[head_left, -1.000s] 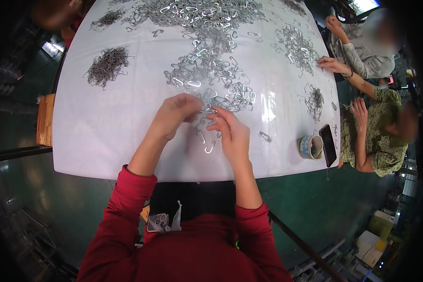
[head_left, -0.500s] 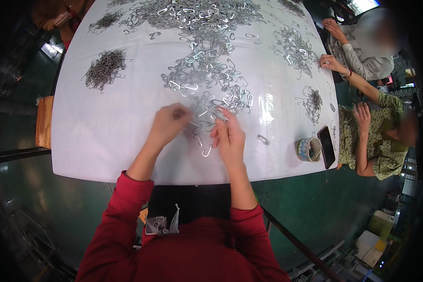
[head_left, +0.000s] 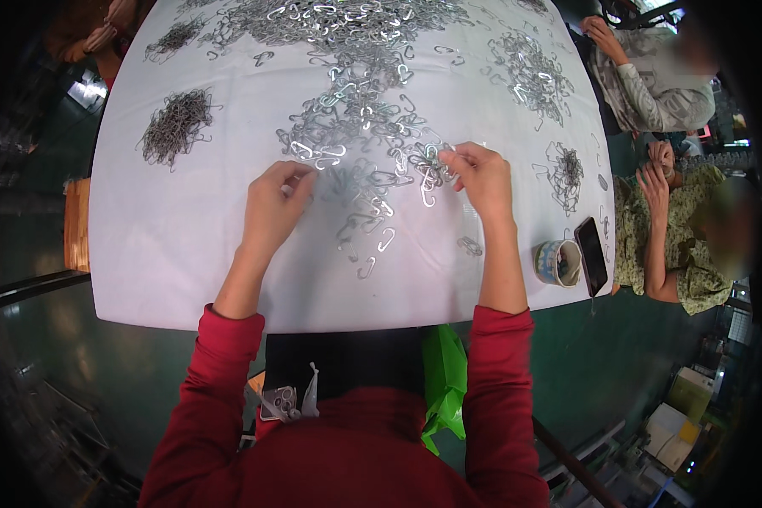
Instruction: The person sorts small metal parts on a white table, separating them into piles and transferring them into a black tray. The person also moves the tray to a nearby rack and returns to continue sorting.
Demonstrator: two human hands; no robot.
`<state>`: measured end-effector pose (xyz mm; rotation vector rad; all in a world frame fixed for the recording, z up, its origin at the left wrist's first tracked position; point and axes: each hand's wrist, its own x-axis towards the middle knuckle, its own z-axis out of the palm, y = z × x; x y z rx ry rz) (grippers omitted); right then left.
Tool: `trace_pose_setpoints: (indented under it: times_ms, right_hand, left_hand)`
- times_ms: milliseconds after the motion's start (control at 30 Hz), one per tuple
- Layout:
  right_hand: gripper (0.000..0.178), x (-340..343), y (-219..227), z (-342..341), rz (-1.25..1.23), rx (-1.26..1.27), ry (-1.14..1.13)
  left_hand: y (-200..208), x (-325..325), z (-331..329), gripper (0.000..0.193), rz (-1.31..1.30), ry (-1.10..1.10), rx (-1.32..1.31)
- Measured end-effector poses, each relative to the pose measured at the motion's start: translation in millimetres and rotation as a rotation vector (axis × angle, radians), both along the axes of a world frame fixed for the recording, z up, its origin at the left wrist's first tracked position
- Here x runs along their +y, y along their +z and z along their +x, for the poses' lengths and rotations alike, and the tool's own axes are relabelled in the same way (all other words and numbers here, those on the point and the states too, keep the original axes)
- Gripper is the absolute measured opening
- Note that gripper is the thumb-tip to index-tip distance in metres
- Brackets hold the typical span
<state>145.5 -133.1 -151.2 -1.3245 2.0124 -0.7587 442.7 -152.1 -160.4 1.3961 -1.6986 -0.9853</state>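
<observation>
Silver carabiner-type snap hooks (head_left: 347, 127) spread down the middle of the white table from a large heap (head_left: 339, 25) at the far side. Beside the left edge of this spread, my left hand (head_left: 275, 203) has its fingertips curled together; whatever is between them is too small to make out. At the right edge, my right hand (head_left: 483, 178) pinches with thumb and fingers at a clump of hooks (head_left: 429, 169); the exact piece is hard to make out. Several loose hooks (head_left: 367, 267) lie nearer me, between my forearms.
A pile of thin bent wire pieces (head_left: 176, 127) lies at left, a smaller one (head_left: 570, 178) at right. Near the right edge stand a patterned cup (head_left: 557, 262) and a black phone (head_left: 592, 256). Two co-workers sit at right, hands (head_left: 654, 182) near the edge. A green bag (head_left: 444, 381) hangs below.
My hands have moved apart: the right one outward and away from me to the clump's right edge, the left one slightly left. A co-worker's hand at right has drawn back from the table.
</observation>
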Motion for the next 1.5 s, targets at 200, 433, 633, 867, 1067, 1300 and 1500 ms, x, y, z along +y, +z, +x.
trace_pose_setpoints:
  times_ms: [200, 433, 633, 867, 1067, 1300, 1500]
  right_hand:
    - [0.022, 18.2, 1.0, -23.6, -0.038, -0.408, -0.015]
    - [0.032, 27.6, -17.4, -16.3, -0.243, 0.364, 0.048]
    - [0.042, 13.4, -19.0, 29.9, -0.212, 0.115, 0.134]
    - [0.038, 7.5, 7.0, 3.4, -0.065, -0.267, 0.042]
    - [0.017, 17.0, -3.2, 2.1, -0.063, -0.187, -0.020]
    - [0.015, 24.5, -55.3, 45.4, -0.187, 0.017, 0.012]
    - [0.055, 22.3, -47.5, 87.9, -0.471, 0.033, 0.127]
  left_hand:
    - [2.2, -3.7, -4.6, 0.012, 0.006, 0.020, -0.004]
    - [-6.8, 5.0, -38.2, 0.015, -0.116, -0.117, -0.035]
    - [-9.3, 9.5, -54.5, 0.016, -0.096, -0.140, -0.037]
    - [-14.1, -10.0, -9.7, 0.019, -0.176, 0.024, -0.087]
    - [-29.9, -39.0, 21.1, 0.037, -0.220, 0.244, -0.274]
    - [-55.6, -46.5, -7.7, 0.042, -0.565, -0.128, -0.374]
    - [-31.4, -22.4, -31.4, 0.018, -0.102, -0.298, 0.121]
